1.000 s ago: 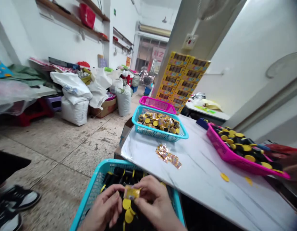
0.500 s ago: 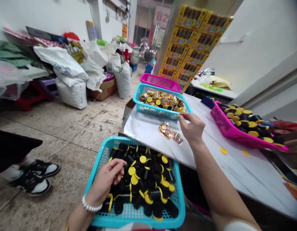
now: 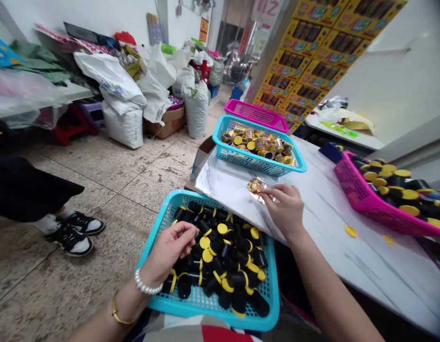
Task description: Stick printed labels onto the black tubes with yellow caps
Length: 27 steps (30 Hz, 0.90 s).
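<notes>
My left hand (image 3: 175,245) hovers over a blue plastic basket (image 3: 147,256), its thumb and fingers pinched together; whatever they hold, if anything, is too small to make out. Inside that basket lie many small black canisters with yellow lids (image 3: 237,278), piled loosely. On the marble-patterned table (image 3: 312,209), my right hand (image 3: 285,209) is closed at the fingertips on the edge of a little pile of shiny printed plastic labels (image 3: 256,186). Behind the pile stands a second blue basket (image 3: 255,164) with canisters wrapped in printed labels (image 3: 258,144).
A pink basket (image 3: 362,199) of black canisters sits at the table's right, with loose yellow lids (image 3: 351,231) near it. Another pink basket (image 3: 257,114) stands behind. Yellow display boxes (image 3: 305,61) are stacked at the back. Someone's shoes (image 3: 72,237) are on the floor at left.
My right hand has moved from the far blue basket's near edge down and toward me, onto the printed labels. My left hand stays pinched above the canisters. The view has shifted.
</notes>
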Tool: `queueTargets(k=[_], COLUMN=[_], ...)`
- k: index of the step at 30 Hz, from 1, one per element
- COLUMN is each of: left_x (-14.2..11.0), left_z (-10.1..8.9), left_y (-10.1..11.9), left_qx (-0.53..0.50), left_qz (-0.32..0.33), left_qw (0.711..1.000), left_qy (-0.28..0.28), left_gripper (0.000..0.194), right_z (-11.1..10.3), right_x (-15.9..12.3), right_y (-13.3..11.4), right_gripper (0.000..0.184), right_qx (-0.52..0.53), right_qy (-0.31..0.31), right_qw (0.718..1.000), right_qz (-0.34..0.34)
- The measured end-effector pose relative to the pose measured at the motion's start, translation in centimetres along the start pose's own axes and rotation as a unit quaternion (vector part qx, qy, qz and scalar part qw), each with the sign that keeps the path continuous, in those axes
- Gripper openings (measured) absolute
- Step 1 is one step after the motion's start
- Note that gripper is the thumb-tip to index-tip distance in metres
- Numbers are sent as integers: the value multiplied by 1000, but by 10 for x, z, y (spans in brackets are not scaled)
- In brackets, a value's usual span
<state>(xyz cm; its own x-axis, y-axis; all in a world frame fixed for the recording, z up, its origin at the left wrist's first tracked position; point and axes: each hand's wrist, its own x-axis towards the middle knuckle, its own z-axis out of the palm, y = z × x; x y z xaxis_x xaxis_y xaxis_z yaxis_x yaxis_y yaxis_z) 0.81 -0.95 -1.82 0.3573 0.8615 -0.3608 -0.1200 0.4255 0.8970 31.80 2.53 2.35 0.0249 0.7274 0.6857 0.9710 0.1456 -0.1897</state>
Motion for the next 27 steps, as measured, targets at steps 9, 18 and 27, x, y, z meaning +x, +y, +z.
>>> queueTargets(k=[9,18,27], left_x=[3,1,9], left_z=[19,15,7], left_y=[-8,-7,-9], left_qx=[-2,48,-25], left_qz=[53,17,-5], left_qw=[998,997,1000], left_qy=[-16,-54,11], left_gripper=[23,30,22], right_z=[-6,-2,6], right_x=[-75,-58,14], right_y=[-134,-130,-67], right_gripper=[15,32,25], right_qx=[283,483,113], right_qy=[-156,-402,-178], right_qw=[945,693,971], right_qz=[41,355,110])
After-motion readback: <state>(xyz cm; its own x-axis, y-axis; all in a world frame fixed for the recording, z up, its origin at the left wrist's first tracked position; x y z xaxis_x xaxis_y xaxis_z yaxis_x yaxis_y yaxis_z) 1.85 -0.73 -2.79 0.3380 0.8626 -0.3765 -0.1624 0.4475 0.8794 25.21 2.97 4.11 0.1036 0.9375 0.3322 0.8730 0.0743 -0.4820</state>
